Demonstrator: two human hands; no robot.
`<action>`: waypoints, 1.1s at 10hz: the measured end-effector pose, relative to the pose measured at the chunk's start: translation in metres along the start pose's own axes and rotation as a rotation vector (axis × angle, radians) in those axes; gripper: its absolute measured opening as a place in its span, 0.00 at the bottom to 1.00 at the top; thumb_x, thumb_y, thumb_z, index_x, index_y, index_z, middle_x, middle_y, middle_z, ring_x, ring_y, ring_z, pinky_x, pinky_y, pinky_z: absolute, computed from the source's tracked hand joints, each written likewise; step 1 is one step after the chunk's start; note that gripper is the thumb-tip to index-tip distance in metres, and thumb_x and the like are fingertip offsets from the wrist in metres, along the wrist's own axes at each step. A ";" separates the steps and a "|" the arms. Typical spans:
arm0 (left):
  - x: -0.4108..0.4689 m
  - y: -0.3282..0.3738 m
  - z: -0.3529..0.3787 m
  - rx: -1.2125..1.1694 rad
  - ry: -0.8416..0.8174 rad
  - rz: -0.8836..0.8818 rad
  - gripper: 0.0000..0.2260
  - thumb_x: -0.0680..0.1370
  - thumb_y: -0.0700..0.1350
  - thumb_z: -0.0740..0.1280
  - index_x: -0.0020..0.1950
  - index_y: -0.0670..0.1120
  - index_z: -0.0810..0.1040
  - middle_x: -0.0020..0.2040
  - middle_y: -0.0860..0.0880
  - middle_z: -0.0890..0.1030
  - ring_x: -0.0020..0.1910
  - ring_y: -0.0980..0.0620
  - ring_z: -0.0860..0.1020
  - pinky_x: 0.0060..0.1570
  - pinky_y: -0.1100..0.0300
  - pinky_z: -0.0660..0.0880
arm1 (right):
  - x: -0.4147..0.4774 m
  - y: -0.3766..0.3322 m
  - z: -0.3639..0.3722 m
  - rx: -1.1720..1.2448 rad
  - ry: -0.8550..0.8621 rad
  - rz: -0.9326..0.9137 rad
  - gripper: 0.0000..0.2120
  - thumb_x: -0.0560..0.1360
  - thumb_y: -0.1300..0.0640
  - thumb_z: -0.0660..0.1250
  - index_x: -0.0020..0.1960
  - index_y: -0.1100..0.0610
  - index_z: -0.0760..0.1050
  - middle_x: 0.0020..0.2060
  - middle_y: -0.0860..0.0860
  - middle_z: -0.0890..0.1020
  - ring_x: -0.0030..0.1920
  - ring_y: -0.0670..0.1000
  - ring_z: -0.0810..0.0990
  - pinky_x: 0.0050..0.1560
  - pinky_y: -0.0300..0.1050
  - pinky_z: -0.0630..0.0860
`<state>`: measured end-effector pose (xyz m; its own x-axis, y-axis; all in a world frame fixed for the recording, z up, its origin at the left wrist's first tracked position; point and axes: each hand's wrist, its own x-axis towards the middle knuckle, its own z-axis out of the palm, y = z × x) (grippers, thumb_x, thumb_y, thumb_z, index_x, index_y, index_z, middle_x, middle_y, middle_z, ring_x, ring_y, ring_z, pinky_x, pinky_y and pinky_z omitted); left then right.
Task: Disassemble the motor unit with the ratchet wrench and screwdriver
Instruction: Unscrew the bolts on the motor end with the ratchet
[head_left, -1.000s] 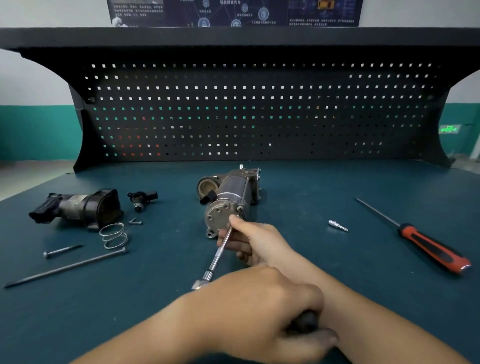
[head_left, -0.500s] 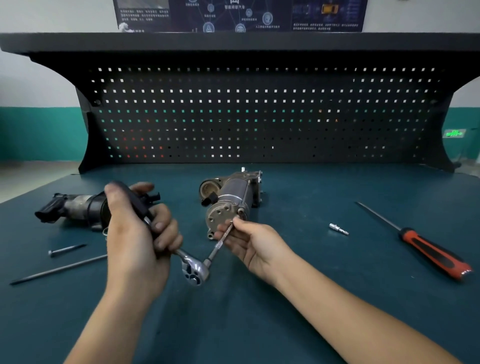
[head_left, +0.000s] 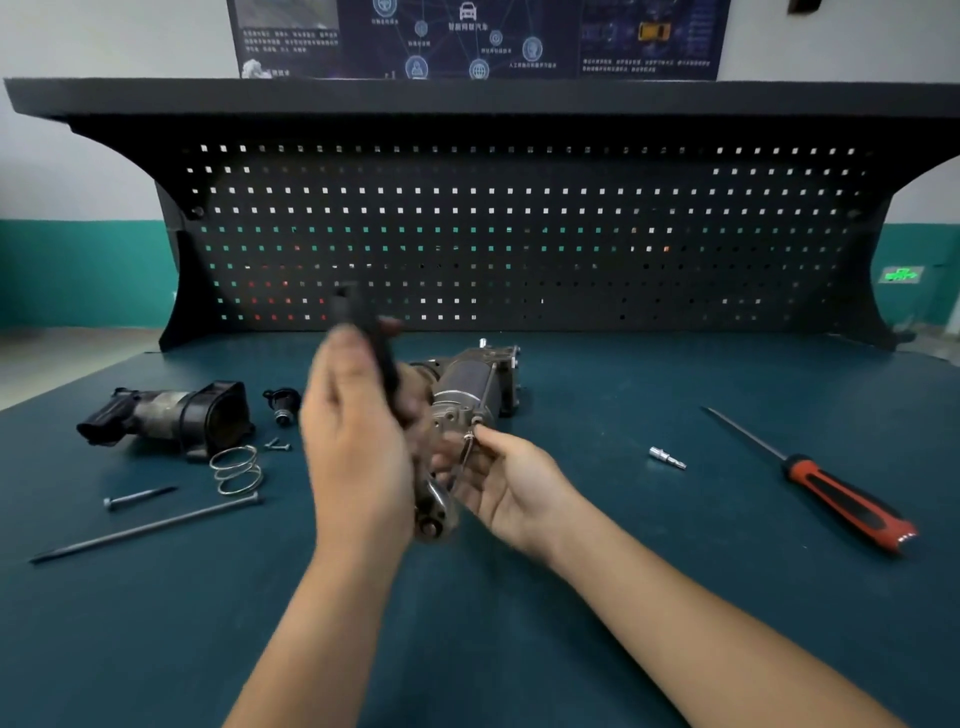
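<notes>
The silver motor unit (head_left: 470, 387) lies in the middle of the dark green bench. My left hand (head_left: 358, 441), blurred by motion, grips the black handle of the ratchet wrench (head_left: 434, 512); the handle points up and away, and the chrome head hangs low in front of the motor. My right hand (head_left: 506, 480) pinches the thin extension bar just below the motor's near end face. A red and black screwdriver (head_left: 841, 501) lies apart on the right.
At the left lie a removed black housing part (head_left: 171, 415), a small black fitting (head_left: 283, 405), a wire spring (head_left: 236, 470), small screws (head_left: 278, 444), a short bolt (head_left: 137, 498) and a long bolt (head_left: 145, 527). A socket bit (head_left: 667, 459) rests right of the motor. A pegboard (head_left: 519, 234) backs the bench.
My left hand has swung the ratchet handle from low and near me, out to the left, then up and in front of the motor. My right hand stayed on the extension bar.
</notes>
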<state>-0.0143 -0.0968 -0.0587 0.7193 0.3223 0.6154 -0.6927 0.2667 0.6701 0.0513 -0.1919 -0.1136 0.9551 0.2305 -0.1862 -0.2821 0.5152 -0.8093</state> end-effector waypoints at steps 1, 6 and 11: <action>0.013 0.004 -0.001 -0.133 0.240 -0.077 0.16 0.83 0.52 0.49 0.41 0.47 0.69 0.21 0.57 0.64 0.18 0.59 0.60 0.19 0.70 0.57 | 0.000 -0.004 0.003 0.018 -0.015 -0.015 0.15 0.80 0.61 0.57 0.39 0.64 0.75 0.27 0.54 0.82 0.25 0.48 0.81 0.25 0.36 0.76; 0.019 -0.001 -0.033 -0.234 0.177 -0.188 0.19 0.80 0.60 0.50 0.40 0.48 0.68 0.24 0.51 0.61 0.20 0.56 0.58 0.20 0.64 0.55 | 0.006 -0.002 -0.002 -0.062 -0.067 0.031 0.15 0.80 0.59 0.54 0.43 0.62 0.76 0.30 0.53 0.83 0.28 0.47 0.81 0.28 0.35 0.76; 0.006 0.010 -0.005 0.040 -0.123 -0.143 0.20 0.77 0.58 0.53 0.29 0.49 0.68 0.18 0.54 0.65 0.17 0.62 0.61 0.17 0.69 0.59 | 0.000 -0.008 -0.007 -0.089 -0.110 0.050 0.16 0.81 0.58 0.52 0.47 0.61 0.77 0.38 0.54 0.85 0.36 0.47 0.84 0.35 0.36 0.78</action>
<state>-0.0175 -0.0872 -0.0502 0.8128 0.1694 0.5574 -0.5823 0.2651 0.7685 0.0544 -0.2015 -0.1109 0.9231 0.3455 -0.1689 -0.3148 0.4265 -0.8480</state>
